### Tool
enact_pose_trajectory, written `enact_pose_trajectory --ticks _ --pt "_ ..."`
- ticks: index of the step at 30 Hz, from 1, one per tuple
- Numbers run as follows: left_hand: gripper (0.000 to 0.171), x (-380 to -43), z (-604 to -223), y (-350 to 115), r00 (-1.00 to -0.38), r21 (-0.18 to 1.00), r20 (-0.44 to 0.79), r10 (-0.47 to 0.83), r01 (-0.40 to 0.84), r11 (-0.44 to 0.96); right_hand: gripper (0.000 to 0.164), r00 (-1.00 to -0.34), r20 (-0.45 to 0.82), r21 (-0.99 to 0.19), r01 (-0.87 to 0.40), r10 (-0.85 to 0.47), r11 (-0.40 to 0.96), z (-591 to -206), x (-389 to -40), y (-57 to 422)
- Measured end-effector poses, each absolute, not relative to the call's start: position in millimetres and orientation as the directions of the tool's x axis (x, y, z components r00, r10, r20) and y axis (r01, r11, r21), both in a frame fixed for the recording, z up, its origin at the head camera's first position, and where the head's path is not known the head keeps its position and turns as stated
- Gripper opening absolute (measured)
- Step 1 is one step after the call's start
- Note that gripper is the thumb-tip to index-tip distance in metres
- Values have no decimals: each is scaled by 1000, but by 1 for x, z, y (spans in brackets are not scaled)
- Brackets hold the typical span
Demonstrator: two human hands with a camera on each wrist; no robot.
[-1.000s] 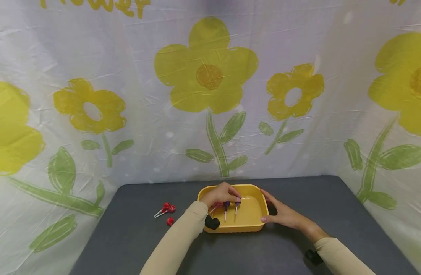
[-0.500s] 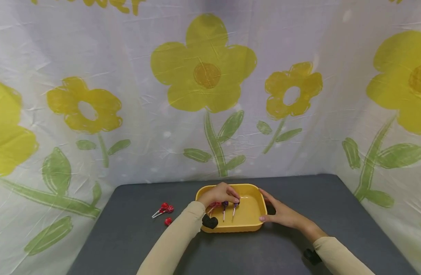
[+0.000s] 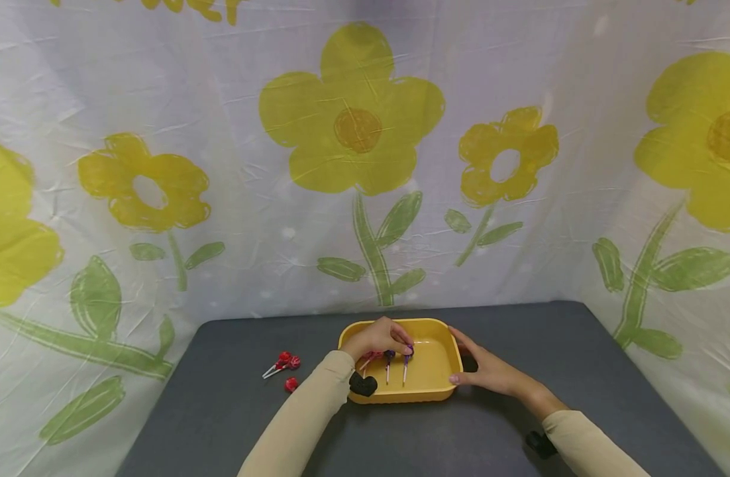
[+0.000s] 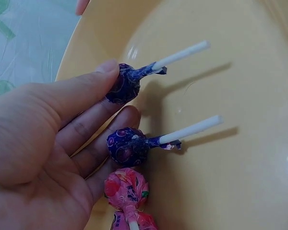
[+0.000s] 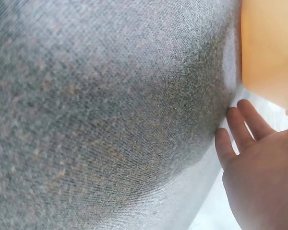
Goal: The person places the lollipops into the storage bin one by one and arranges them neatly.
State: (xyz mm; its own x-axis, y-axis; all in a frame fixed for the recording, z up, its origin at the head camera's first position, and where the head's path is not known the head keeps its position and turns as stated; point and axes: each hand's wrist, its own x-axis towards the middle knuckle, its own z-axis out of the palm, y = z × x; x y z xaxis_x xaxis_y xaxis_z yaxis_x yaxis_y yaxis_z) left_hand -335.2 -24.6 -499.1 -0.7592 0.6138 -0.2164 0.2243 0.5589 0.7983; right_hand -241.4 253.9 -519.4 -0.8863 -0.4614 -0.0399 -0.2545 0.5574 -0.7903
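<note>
A purple-wrapped lollipop (image 4: 127,82) is pinched between the thumb and fingers of my left hand (image 3: 379,336), inside the yellow tray (image 3: 432,381). Its white stick points toward the tray's near side. Beside it, a second purple lollipop (image 4: 128,145) lies in the tray by the curled lower fingers. Pink lollipops (image 4: 126,188) come after that one, partly hidden by the hand in the head view. At the tray's right end, my right hand (image 3: 496,372) spans the side, thumb at the near corner and straight fingers toward the far corner.
Left of the tray, three red lollipops (image 3: 291,384) lie on the dark grey table (image 3: 222,411), two of them close together. A white curtain (image 3: 269,252) printed with yellow flowers hangs behind and around the table.
The purple lollipop in my left hand has shifted slightly, and more of its wrapped head shows below the fingertips. My right hand stays at the tray. The head view has moved a little.
</note>
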Motion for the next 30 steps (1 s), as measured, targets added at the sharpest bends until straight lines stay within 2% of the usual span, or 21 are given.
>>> enact_pose_trajectory --ticks 10,30 --pt "20 -335 -500 -25 -755 803 -201 624 238 546 99 -884 -34 -791 -260 -465 553 -519 -242 254" --pt "16 -330 -495 -22 -789 770 -189 585 251 587 99 -888 -31 -785 -262 -459 561 -519 -241 253"
